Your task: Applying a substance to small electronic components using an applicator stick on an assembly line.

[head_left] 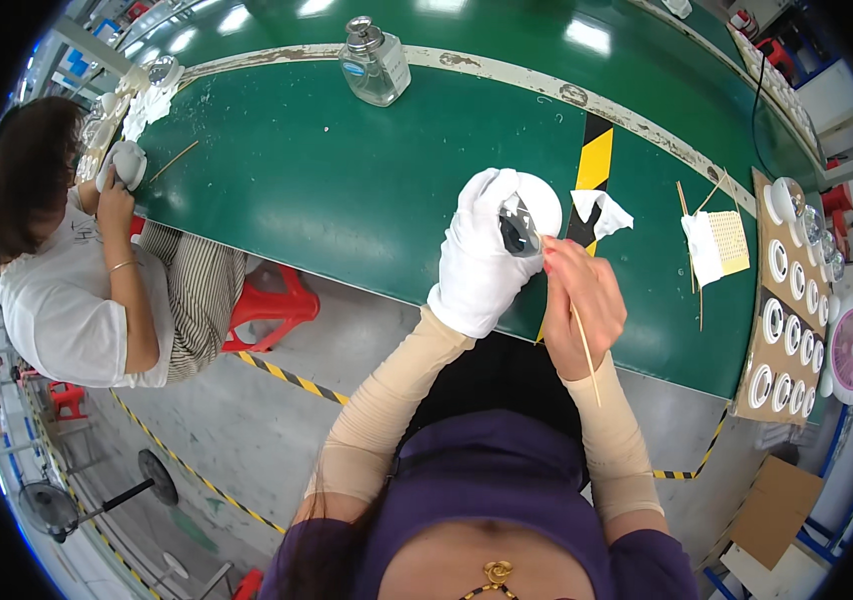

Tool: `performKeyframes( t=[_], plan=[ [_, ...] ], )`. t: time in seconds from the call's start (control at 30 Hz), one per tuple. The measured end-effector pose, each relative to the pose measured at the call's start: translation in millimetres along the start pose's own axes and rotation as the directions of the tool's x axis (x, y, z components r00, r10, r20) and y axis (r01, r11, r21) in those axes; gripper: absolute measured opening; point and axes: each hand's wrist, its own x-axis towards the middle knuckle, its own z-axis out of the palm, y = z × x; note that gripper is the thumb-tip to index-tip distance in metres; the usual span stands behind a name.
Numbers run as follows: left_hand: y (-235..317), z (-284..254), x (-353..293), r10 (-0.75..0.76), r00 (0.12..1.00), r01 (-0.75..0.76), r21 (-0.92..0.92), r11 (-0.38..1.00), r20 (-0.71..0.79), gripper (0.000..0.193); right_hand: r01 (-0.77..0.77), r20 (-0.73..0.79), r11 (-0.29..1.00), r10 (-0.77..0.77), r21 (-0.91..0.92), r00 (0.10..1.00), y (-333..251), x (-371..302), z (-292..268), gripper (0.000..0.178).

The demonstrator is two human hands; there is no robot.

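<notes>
My left hand (479, 255), in a white glove, is closed around a round white housing (544, 203) with a dark, glossy dome (518, 232). It holds the part tilted above the green table. My right hand (589, 298) is bare and pinches a thin wooden stick (585, 352). The stick's upper end is at the dome's edge, among my fingertips; whether it touches the dome I cannot tell. Just right of the part, a crumpled white cloth (603, 213) lies on black-and-yellow tape (596, 160).
A clear pump bottle (376, 70) stands at the far edge. To the right lie a white cloth (704, 250) over a yellowish dotted pad (732, 242), thin sticks, and a cardboard tray (754, 345) of white rings. At left a co-worker (97, 270) holds a similar white part.
</notes>
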Motion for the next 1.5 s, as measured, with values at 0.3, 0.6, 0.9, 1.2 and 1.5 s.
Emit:
performKeyframes(
  t=[0.3,0.6,0.9,1.2,1.5],
  plan=[
    [2.3,-3.6,1.8,0.038,0.999,-0.037,0.047,0.998,-0.026,0.096,-0.439,0.121,0.865,0.422,0.244,0.899,0.1,18.8,1.5,0.012],
    [0.9,-16.2,6.7,-0.211,0.954,0.247,-0.154,0.957,0.214,0.113,-0.537,0.152,0.766,0.519,0.355,0.841,61.8,23.6,-36.7,0.028],
    [13.7,6.7,-1.2,-0.156,0.988,0.157,0.139,0.978,-0.017,0.103,-0.311,0.159,0.950,0.313,-0.038,0.936,95.8,15.4,-35.5,0.020],
    [19.7,-5.9,3.5,-0.166,0.986,0.163,0.170,0.972,0.005,0.102,-0.243,0.301,0.962,0.270,-0.123,0.915,111.3,35.0,-16.7,0.014],
    [18.9,-22.5,-6.5,-0.142,0.986,0.122,0.206,0.971,0.084,0.100,-0.374,0.343,0.833,0.240,0.408,0.908,57.1,184.5,104.6,0.018]
  ],
)
